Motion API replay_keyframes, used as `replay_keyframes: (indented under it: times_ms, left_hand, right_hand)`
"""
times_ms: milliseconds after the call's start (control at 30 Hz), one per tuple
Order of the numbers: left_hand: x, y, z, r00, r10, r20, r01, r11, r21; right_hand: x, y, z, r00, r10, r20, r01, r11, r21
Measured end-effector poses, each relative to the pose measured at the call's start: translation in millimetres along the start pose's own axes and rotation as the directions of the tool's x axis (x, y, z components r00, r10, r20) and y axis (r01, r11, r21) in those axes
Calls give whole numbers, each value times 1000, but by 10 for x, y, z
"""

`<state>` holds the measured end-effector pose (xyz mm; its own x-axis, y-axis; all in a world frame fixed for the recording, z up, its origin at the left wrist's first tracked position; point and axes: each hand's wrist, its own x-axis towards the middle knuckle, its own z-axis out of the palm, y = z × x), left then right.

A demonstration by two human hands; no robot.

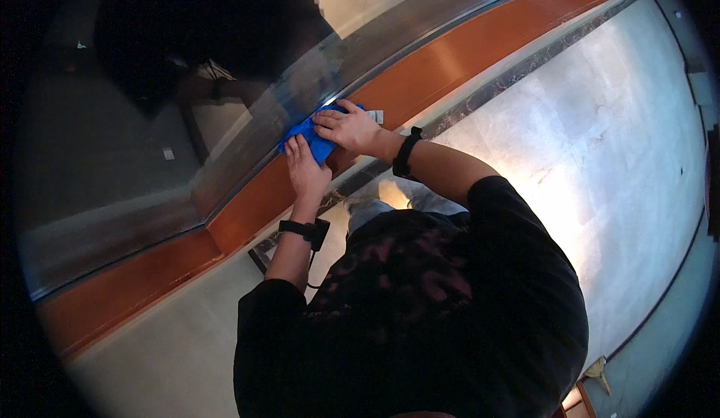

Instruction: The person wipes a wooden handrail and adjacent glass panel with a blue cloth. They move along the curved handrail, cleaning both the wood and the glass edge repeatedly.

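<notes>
A blue cloth (320,149) with a pale label (376,116) at one end lies bunched where the orange-brown window sill (427,89) meets the dark glass pane (140,153). My left hand (306,168) presses on its near left end, fingers pointing toward the glass. Over its right part rests my right hand (350,128), with the fingers laid across the fabric toward the left. Both hands are in contact with the cloth, and its underside is hidden beneath them.
Below the sill runs a dark marbled border strip (506,80) along the glossy pale tiled floor (596,131). The sill bends at a corner (208,229) on the left. A wooden item (579,401) stands at the lower right. Reflections darken the glass.
</notes>
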<state>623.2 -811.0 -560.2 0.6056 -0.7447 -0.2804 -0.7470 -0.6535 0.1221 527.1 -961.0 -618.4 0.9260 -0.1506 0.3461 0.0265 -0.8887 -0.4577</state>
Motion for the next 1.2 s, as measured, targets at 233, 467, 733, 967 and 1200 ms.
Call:
replay_keyframes:
  times_ms: [233, 467, 733, 967, 1200]
  left_hand:
    - [0, -54, 517, 992, 97, -81, -95, 995, 33]
    - [-47, 62, 513, 980, 187, -60, -182, 980, 79]
    - [-55, 185, 237, 965, 264, 9, -259, 941, 218]
    - [-84, 654, 406, 961, 194, 196, -246, 926, 287]
    - [34, 757, 278, 956, 164, 244, -223, 944, 242]
  right_hand:
    - [-272, 82, 225, 997, 63, 32, -62, 997, -38]
    - [-441, 160, 214, 997, 77, 12, -77, 997, -30]
    - [-497, 243, 146, 997, 62, -41, -58, 994, 93]
    - [-943, 580, 140, 999, 19, 35, -24, 989, 149]
    - [-832, 682, -207, 996, -1, 95, -10, 993, 121]
